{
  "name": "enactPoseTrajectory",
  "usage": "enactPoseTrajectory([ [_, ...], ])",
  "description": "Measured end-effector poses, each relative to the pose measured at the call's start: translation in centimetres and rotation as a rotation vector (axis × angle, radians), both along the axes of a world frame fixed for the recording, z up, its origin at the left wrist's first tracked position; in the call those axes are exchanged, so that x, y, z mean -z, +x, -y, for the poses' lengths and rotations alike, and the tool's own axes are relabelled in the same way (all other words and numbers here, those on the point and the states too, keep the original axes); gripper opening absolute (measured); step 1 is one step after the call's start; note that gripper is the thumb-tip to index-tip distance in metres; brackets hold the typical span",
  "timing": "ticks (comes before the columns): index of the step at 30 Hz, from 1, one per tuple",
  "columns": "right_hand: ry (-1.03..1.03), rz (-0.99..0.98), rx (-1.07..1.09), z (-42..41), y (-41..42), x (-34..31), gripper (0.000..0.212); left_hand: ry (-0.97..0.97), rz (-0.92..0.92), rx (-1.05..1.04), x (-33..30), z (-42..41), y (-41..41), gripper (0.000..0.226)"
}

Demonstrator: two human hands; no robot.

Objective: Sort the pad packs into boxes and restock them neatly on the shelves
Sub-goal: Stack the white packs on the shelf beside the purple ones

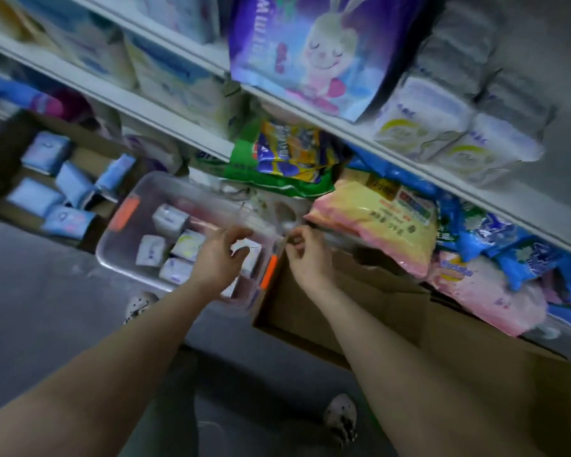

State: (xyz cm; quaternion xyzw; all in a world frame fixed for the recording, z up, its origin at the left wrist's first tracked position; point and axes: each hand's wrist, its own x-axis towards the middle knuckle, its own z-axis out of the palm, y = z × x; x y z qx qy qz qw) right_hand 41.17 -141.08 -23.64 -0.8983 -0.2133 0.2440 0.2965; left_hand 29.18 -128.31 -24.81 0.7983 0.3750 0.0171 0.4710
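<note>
A clear plastic bin [111, 255] with orange latches stands on the floor and holds several white pad packs [170, 221]. To its left, an open cardboard box [0, 150] holds several blue pad packs [35, 196]. A second cardboard box [360, 291] lies open to the right of the bin. My left hand [220, 258] is over the bin's right end and my right hand [307, 258] over the seam between bin and box. Both have curled fingers that pinch a thin clear plastic wrap [264, 222] stretched between them; the wrap is blurred.
White shelves [165, 107] run diagonally above, stacked with large packs: a purple rabbit pack [310, 51], a green and yellow bag [277, 159], a yellow-pink bag [376, 222] and blue packs [495, 239]. My shoes [342, 420] stand on the grey floor [47, 291].
</note>
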Motion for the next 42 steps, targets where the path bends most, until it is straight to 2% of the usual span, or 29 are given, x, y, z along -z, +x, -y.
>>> enactPoseTrajectory([
  [6, -0.122, -0.148, -0.18, -5.7, -4.8, 8.1, 0.03, -0.044, -0.195, -0.096, 6.0, -5.9, -6.8, 0.038],
  [12, -0.408, -0.266, -0.314, -9.6, -6.2, 15.5, 0.053, -0.042, -0.392, 0.04, 13.7, -11.0, -8.7, 0.048],
  [16, -0.514, -0.318, -0.289, -11.2, -6.5, 20.6, 0.056, -0.071, -0.511, 0.143, 19.2, -12.8, -7.6, 0.063],
  [20, -0.572, -0.361, -0.172, -12.4, -7.4, 24.8, 0.059, -0.048, -0.704, 0.224, 24.9, -12.9, -6.8, 0.068],
  [24, -0.627, -0.427, -0.063, -13.0, -9.1, 27.8, 0.084, -0.001, -0.827, 0.254, 28.5, -11.8, -6.2, 0.077],
  [28, -0.634, -0.484, 0.042, -13.0, -10.1, 29.1, 0.09, 0.106, -0.884, 0.281, 30.3, -10.9, -6.0, 0.067],
  [32, -0.655, -0.543, 0.093, -12.7, -10.0, 28.7, 0.087, 0.168, -0.858, 0.245, 30.3, -11.0, -5.9, 0.06],
  [36, -0.54, -0.618, 0.155, -11.9, -8.8, 25.6, 0.086, 0.102, -0.848, 0.245, 27.4, -10.9, -5.5, 0.067],
  [39, -0.376, -0.663, 0.219, -10.8, -7.8, 21.6, 0.087, 0.015, -0.708, 0.026, 23.0, -10.4, -5.3, 0.059],
  [42, -0.108, -0.689, 0.252, -8.8, -6.5, 17.4, 0.092, -0.214, -0.454, -0.285, 18.0, -9.8, -5.1, 0.064],
])
